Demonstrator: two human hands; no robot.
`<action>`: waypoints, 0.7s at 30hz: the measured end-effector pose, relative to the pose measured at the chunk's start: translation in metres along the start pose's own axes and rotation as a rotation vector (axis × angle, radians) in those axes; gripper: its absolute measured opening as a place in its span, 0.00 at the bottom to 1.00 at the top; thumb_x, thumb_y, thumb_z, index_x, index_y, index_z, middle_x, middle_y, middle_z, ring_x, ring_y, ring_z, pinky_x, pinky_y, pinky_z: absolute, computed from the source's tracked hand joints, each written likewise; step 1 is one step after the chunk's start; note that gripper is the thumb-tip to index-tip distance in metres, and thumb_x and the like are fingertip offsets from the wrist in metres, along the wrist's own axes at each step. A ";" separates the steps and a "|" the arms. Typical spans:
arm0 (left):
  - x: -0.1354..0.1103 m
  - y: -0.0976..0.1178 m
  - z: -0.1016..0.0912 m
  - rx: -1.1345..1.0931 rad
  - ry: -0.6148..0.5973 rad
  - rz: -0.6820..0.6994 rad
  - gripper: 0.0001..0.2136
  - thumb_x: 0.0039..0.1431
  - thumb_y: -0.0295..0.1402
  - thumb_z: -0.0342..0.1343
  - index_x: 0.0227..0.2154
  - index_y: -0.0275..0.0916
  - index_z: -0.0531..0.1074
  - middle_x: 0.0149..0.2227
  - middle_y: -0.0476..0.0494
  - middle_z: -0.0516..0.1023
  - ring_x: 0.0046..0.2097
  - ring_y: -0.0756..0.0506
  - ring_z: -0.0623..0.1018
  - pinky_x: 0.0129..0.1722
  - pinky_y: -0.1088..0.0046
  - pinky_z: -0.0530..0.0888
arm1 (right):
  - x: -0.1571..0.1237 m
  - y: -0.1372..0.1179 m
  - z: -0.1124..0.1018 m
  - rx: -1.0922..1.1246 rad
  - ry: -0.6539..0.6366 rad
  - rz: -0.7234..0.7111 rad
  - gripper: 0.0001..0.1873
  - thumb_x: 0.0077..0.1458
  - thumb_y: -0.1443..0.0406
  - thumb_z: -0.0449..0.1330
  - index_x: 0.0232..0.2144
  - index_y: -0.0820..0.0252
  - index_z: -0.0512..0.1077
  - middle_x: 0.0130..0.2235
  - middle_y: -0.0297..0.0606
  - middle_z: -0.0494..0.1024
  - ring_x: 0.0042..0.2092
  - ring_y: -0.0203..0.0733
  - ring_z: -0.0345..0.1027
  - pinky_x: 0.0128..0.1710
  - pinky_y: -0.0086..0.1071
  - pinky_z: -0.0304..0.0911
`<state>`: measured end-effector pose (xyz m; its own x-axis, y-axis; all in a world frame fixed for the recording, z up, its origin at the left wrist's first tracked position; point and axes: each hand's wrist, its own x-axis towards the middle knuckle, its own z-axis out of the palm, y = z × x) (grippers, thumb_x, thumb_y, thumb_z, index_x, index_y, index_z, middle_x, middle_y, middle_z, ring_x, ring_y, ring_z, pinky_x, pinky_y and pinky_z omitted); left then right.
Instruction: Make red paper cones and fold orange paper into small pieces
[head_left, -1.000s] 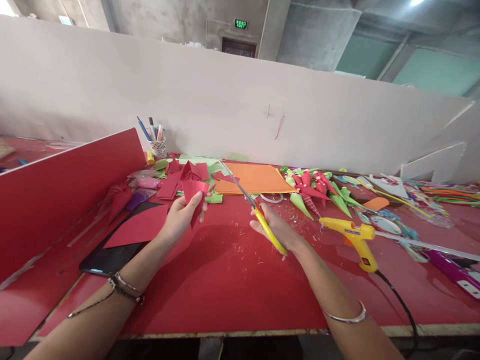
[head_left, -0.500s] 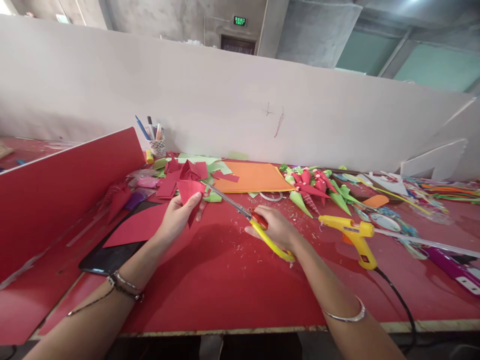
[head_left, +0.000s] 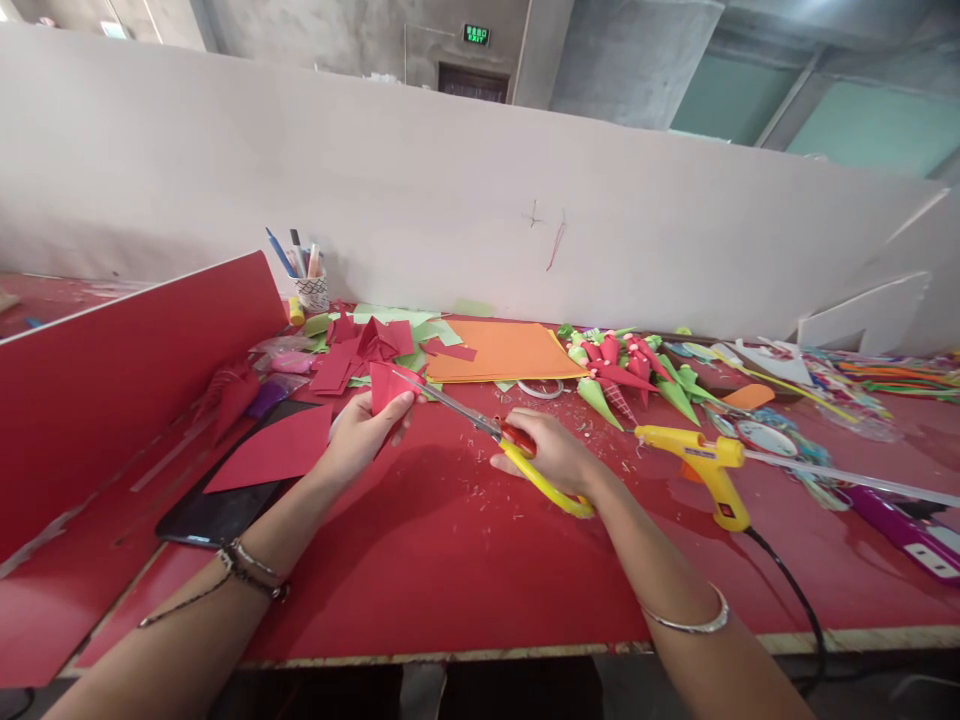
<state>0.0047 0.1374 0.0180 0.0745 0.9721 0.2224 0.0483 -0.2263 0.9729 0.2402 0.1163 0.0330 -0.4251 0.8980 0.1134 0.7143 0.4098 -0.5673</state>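
Between the thumb and fingers of my left hand (head_left: 369, 432) is a small folded piece of red paper (head_left: 385, 386). My right hand (head_left: 551, 452) is closed around the yellow and red handles of a pair of scissors (head_left: 480, 418). The blades point left, and their tips lie at the upper part of the red paper. Whether the paper is between the blades I cannot tell. Below my left hand, a curved red paper sheet (head_left: 270, 452) rests on a black phone or tablet (head_left: 221, 512).
A yellow glue gun (head_left: 701, 460) lies right of my right hand. Behind are orange paper sheets (head_left: 502, 352), red paper scraps (head_left: 364, 352) and red and green paper cones (head_left: 615, 365). A pen cup (head_left: 311, 292) stands by the white partition (head_left: 420, 200). A red board (head_left: 150, 390) rises at left.
The red paper has turned in my left hand, and its lower point no longer shows below the fingers. The scissor tips now overlap the paper further left. My right hand has barely moved.
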 end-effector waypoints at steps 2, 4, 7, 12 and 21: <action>-0.001 0.000 -0.001 0.026 -0.009 0.007 0.14 0.51 0.39 0.51 0.16 0.38 0.61 0.18 0.53 0.64 0.17 0.55 0.60 0.19 0.78 0.58 | -0.001 0.000 -0.001 0.001 -0.002 0.003 0.17 0.45 0.54 0.56 0.21 0.58 0.56 0.25 0.29 0.58 0.26 0.32 0.52 0.25 0.27 0.48; -0.001 0.001 -0.002 0.075 -0.014 0.015 0.14 0.51 0.39 0.51 0.16 0.38 0.62 0.16 0.53 0.62 0.17 0.55 0.60 0.18 0.78 0.58 | -0.001 -0.001 -0.001 0.003 -0.011 0.006 0.18 0.46 0.53 0.56 0.21 0.58 0.55 0.25 0.28 0.58 0.26 0.32 0.51 0.25 0.27 0.48; -0.001 0.002 -0.003 0.135 -0.022 0.026 0.14 0.52 0.39 0.50 0.17 0.38 0.63 0.15 0.54 0.62 0.17 0.55 0.60 0.18 0.79 0.57 | -0.002 0.000 -0.002 0.000 -0.024 0.009 0.19 0.47 0.52 0.55 0.20 0.58 0.54 0.25 0.28 0.57 0.25 0.32 0.50 0.24 0.27 0.47; 0.001 -0.001 -0.005 0.161 -0.039 0.061 0.13 0.53 0.38 0.50 0.18 0.37 0.65 0.15 0.53 0.62 0.17 0.55 0.60 0.17 0.79 0.57 | -0.002 0.001 -0.003 -0.002 -0.036 -0.006 0.17 0.46 0.53 0.56 0.21 0.58 0.56 0.26 0.29 0.60 0.27 0.33 0.53 0.26 0.28 0.49; 0.001 0.003 -0.004 0.117 -0.050 0.036 0.13 0.52 0.38 0.51 0.17 0.38 0.64 0.15 0.53 0.62 0.16 0.55 0.60 0.16 0.79 0.57 | -0.003 0.002 -0.004 0.020 -0.049 0.035 0.16 0.46 0.55 0.56 0.19 0.58 0.56 0.23 0.30 0.60 0.26 0.33 0.53 0.25 0.28 0.49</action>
<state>0.0010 0.1383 0.0213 0.1281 0.9596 0.2506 0.1601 -0.2694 0.9496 0.2447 0.1154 0.0349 -0.4268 0.9028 0.0534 0.7182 0.3742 -0.5867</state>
